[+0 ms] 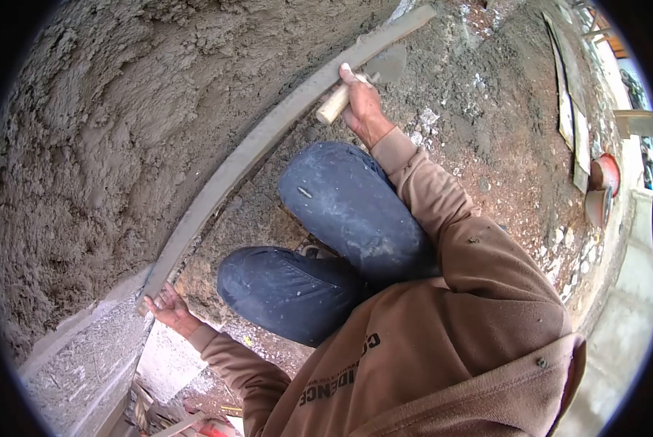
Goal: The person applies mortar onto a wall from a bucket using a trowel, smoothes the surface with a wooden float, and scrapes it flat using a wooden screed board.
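A long straightedge (243,156), smeared with wet mortar, lies along the foot of the rough mortar-coated wall (115,131). My left hand (170,309) holds its near end, thumb over the edge and the other fingers partly behind it. Farther along, my right hand (363,102) presses its thumb on the straightedge and also grips a trowel. The trowel's pale wooden handle (334,103) sticks out toward me, and its grey blade (391,63) shows beyond the hand. My bent knees are close beside the straightedge.
Mortar crumbs and white chips lie on the dirt ground (479,138). Long boards (572,109) rest at the right, near a red round object (605,175). A smoother whitish wall section (86,379) adjoins the mortar at lower left, with wood scraps (177,422) below.
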The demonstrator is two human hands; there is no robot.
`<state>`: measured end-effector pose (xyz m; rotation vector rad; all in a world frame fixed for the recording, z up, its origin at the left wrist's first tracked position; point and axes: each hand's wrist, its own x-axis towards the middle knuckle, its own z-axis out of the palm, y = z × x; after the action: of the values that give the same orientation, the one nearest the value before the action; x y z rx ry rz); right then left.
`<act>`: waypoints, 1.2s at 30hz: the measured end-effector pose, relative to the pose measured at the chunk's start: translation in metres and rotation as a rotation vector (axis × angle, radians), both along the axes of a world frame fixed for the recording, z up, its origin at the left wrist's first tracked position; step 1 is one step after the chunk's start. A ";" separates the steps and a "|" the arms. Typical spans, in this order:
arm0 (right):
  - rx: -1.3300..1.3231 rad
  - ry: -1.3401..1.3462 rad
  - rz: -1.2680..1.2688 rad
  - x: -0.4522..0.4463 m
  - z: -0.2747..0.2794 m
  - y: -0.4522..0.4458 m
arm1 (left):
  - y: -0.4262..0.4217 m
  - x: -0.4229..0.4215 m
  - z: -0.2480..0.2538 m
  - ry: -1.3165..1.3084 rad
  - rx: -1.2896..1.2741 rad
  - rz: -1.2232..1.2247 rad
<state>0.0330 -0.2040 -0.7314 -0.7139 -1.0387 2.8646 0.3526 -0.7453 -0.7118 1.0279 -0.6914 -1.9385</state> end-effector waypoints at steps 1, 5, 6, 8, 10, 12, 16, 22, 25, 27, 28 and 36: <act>0.004 0.021 -0.003 0.000 0.019 -0.011 | -0.009 -0.001 0.002 -0.016 0.013 0.023; 0.128 -0.093 -0.113 -0.020 0.053 -0.043 | -0.028 -0.005 0.006 -0.063 0.089 0.144; 0.126 -0.067 -0.116 -0.018 0.051 -0.042 | -0.025 -0.008 0.008 -0.111 0.067 0.169; 0.134 -0.041 -0.104 -0.023 0.047 -0.037 | -0.012 -0.012 0.003 -0.148 0.058 0.193; 0.136 -0.054 -0.092 -0.030 0.034 -0.026 | -0.008 -0.017 -0.004 -0.134 0.065 0.174; 0.221 -0.120 -0.124 -0.048 0.006 -0.007 | 0.003 -0.027 -0.022 -0.167 0.036 0.053; 0.193 -0.284 -0.160 -0.093 -0.082 0.042 | 0.053 -0.058 -0.050 -0.321 0.094 -0.037; 0.181 -0.208 -0.140 -0.091 -0.078 0.046 | 0.066 -0.055 -0.051 -0.143 0.031 -0.098; 0.208 -0.113 -0.050 -0.052 -0.020 0.021 | 0.050 -0.045 -0.026 -0.075 0.019 0.049; 0.177 0.050 -0.071 -0.034 0.012 -0.005 | 0.034 -0.041 -0.008 -0.074 0.020 0.179; 0.300 0.059 -0.118 -0.036 0.007 -0.015 | 0.024 -0.035 -0.007 -0.086 0.048 0.187; 0.262 -0.047 -0.126 -0.070 -0.057 0.021 | 0.033 -0.047 -0.047 -0.178 -0.013 -0.018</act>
<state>-0.0367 -0.1832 -0.7886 -0.7965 -1.2924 2.5536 0.3052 -0.7125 -0.7592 1.2000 -0.8139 -1.8705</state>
